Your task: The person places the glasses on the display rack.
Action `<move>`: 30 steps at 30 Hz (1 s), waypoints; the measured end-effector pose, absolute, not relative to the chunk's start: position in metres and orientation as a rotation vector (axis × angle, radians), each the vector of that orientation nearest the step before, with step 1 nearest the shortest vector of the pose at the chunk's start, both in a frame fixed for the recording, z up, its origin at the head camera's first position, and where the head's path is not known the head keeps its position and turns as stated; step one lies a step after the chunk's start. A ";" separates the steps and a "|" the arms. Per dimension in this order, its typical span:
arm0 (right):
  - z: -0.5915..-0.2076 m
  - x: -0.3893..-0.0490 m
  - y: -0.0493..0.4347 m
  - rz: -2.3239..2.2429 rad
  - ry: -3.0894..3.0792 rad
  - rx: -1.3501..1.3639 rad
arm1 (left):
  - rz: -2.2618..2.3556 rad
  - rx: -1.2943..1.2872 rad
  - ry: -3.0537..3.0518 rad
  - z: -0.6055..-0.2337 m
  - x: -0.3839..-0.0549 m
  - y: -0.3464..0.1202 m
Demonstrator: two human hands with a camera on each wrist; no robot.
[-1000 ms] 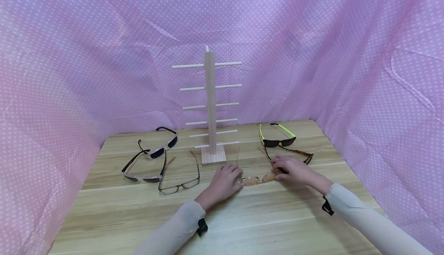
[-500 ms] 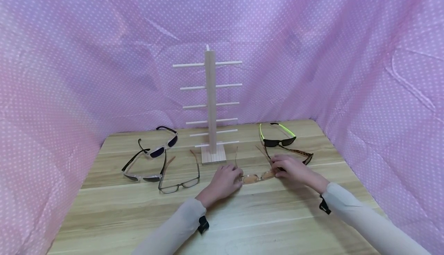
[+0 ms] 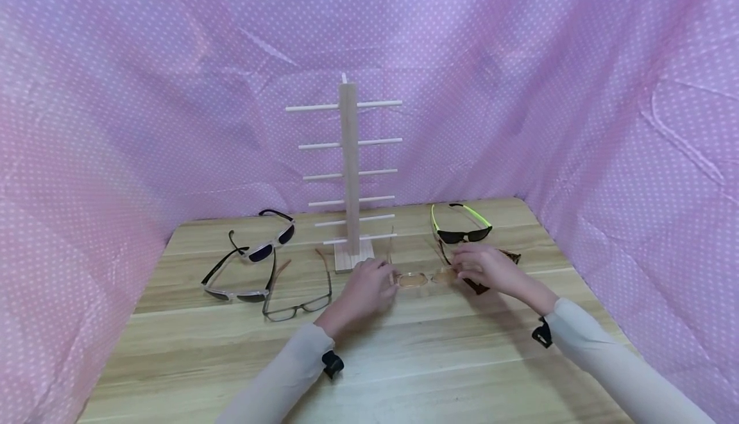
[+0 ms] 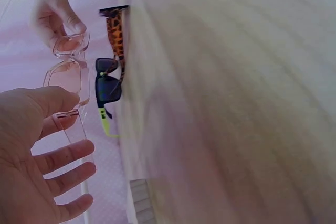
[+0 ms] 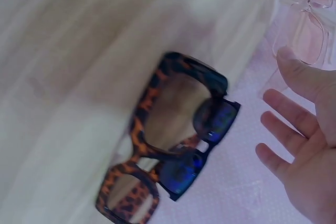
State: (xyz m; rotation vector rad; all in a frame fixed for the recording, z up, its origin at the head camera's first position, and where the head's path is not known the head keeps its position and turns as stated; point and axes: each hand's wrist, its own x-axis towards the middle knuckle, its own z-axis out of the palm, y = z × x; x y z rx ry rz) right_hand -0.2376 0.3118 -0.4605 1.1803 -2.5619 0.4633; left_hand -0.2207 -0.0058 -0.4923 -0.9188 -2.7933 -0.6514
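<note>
Both hands hold a pair of clear-framed glasses with pinkish-orange lenses [image 3: 412,279], one at each end, and the pair hangs above the table. My left hand [image 3: 366,286] pinches the left hinge corner between thumb and index finger; its other fingers are spread in the left wrist view. At the opposite corner my right hand [image 3: 487,267] pinches the frame, its thumb [image 5: 296,69] against the rim. Below the right hand lie tortoiseshell sunglasses [image 5: 140,135], partly covered by it in the head view. Just behind them are black sunglasses with neon green temples [image 3: 453,237].
A wooden display stand [image 3: 349,167] with several pairs of white pegs rises at the back centre. To the left lie grey-framed glasses [image 3: 296,312] and two clear-framed dark sunglasses [image 3: 261,253]. Pink dotted cloth [image 3: 231,122] surrounds the wooden table [image 3: 404,373].
The pink-lensed glasses have been lifted off the table and moved slightly away from me, with both hands rising along. More of the tortoiseshell sunglasses' near corner shows below the right hand.
</note>
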 end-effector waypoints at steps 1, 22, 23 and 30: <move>-0.458 -0.237 0.313 0.463 -2.592 1.161 | -0.670 -0.927 -2.788 -0.491 -0.221 -0.006; -0.406 -0.215 0.331 0.740 -2.645 1.040 | -0.780 -0.989 -2.639 -0.448 -0.213 0.004; -0.403 -0.213 0.331 0.750 -2.628 1.019 | -0.790 -0.988 -2.604 -0.443 -0.212 0.003; -0.380 -0.204 0.324 0.853 -2.528 0.992 | -0.901 -0.989 -2.470 -0.412 -0.206 -0.010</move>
